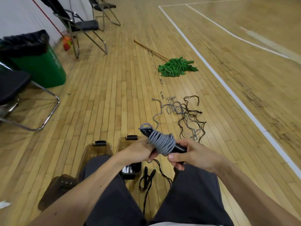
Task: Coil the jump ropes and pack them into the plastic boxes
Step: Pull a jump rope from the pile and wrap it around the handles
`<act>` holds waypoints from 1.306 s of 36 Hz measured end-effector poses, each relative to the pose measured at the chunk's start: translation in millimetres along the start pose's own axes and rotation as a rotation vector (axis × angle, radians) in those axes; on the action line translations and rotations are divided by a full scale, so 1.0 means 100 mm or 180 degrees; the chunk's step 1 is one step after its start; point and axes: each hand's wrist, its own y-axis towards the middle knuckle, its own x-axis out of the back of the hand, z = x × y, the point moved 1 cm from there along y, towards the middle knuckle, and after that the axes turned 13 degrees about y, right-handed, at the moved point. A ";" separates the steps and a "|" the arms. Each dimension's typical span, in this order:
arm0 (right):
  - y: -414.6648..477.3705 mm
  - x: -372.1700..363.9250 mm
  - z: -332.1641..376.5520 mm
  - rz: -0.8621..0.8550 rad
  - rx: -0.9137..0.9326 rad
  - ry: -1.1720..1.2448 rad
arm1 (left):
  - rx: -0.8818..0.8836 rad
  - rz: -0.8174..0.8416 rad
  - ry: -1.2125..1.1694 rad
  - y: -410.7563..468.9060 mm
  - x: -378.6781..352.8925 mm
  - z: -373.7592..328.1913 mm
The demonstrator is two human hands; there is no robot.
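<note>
Both hands hold one bundle above the knees: a grey jump rope (pixel 160 142), braided and slightly glossy, is wound in tight rounds about a pair of smooth black handles (pixel 180 149). The left hand (pixel 140 151) grips the bundle's near end. The right hand (pixel 193 154) has its fingers (pixel 175 158) curled round the handle butts. The rope's free tail runs off the bundle's far tip to the wooden plank floor (pixel 114 95), into a loose tangle of grey cord (pixel 174 108) and thinner dark cord (pixel 190 115).

Just below the hands stand two plastic boxes (pixel 96 150), oblong, smoky brown and see-through, with black clasps. The right one holds dark and white items that cannot be made out. A matching lid (pixel 57 188) lies flat to the left. A black jump rope (pixel 146 176) lies looped on the floor between the legs.

Further off are a green rag mop (pixel 177 67) with a wooden stick, a green bin (pixel 40 67) lined with a black bag, and tubular metal folding chairs (pixel 81 25).
</note>
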 end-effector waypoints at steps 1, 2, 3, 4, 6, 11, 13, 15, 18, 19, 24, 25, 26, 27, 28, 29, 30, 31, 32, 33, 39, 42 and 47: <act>0.00 0.01 -0.01 -0.0042 0.0010 -0.0010 | 0.0011 -0.0028 -0.0013 -0.02 -0.01 -0.01; 0.01 0.02 -0.03 -0.0090 0.0021 -0.0022 | 0.0028 -0.0004 0.0005 -0.03 -0.01 -0.01; 0.01 0.02 -0.04 -0.0168 0.0028 -0.0025 | 0.0026 -0.0007 -0.0020 -0.03 -0.02 -0.01; 0.02 0.03 -0.05 -0.0249 0.0046 -0.0039 | 0.0053 -0.0038 -0.0090 -0.02 -0.02 -0.01; 0.04 0.05 -0.08 -0.0374 0.0041 -0.0061 | 0.0052 -0.0091 -0.0237 0.00 -0.03 0.02; 0.06 0.09 -0.13 -0.0689 0.0002 -0.0238 | 0.0003 0.0058 -0.0838 -0.01 -0.08 0.02; 0.08 0.16 -0.19 -0.0890 -0.0052 -0.0402 | 0.0104 0.0139 -0.1276 -0.01 -0.07 0.04; 0.09 0.20 -0.26 -0.0968 -0.0135 -0.0580 | 0.0180 0.0120 -0.1453 -0.01 -0.08 0.05; 0.12 0.22 -0.33 -0.1152 -0.0192 -0.1119 | 0.0219 0.0144 -0.1586 0.00 -0.09 0.08; 0.14 0.22 -0.34 -0.1276 -0.0172 -0.1433 | 0.0231 0.0167 -0.1700 0.00 -0.09 0.09; 0.26 0.10 -0.46 -0.1747 -0.0340 -0.2726 | 0.0550 -0.0036 -0.2499 0.06 -0.12 0.11; 0.28 0.05 -0.48 -0.1699 -0.0361 -0.2945 | 0.0623 -0.0103 -0.2680 0.07 -0.14 0.11; 0.30 -0.01 -0.49 -0.1619 -0.0325 -0.3165 | 0.0671 -0.0196 -0.2837 0.08 -0.15 0.10; 0.31 -0.06 -0.50 -0.1538 -0.0263 -0.3378 | 0.0712 -0.0301 -0.2963 0.08 -0.15 0.10; 0.33 -0.12 -0.52 -0.1480 -0.0203 -0.3619 | 0.0743 -0.0407 -0.3074 0.09 -0.15 0.09; 0.34 -0.17 -0.54 -0.1444 -0.0150 -0.3877 | 0.0778 -0.0504 -0.3182 0.09 -0.14 0.09; 0.35 -0.22 -0.58 -0.1439 -0.0116 -0.4108 | 0.0820 -0.0578 -0.3280 0.10 -0.14 0.10; 0.38 -0.25 -0.63 -0.1475 -0.0075 -0.4278 | 0.0867 -0.0629 -0.3339 0.10 -0.14 0.11; 0.40 -0.27 -0.67 -0.1531 0.0002 -0.4389 | 0.0904 -0.0662 -0.3365 0.10 -0.13 0.14; 0.43 -0.29 -0.71 -0.1599 0.0099 -0.4465 | 0.0938 -0.0675 -0.3381 0.11 -0.14 0.16; 0.53 -0.27 -0.70 -0.1038 -0.0271 -0.4251 | 0.1157 -0.0553 -0.3449 0.03 -0.13 0.41; 0.55 -0.24 -0.72 -0.0792 -0.0329 -0.2831 | 0.1080 -0.0520 -0.3237 0.00 -0.14 0.59; 0.62 -0.22 -0.89 -0.0733 -0.0596 -0.1287 | 0.1108 -0.0634 -0.2353 0.01 -0.25 0.96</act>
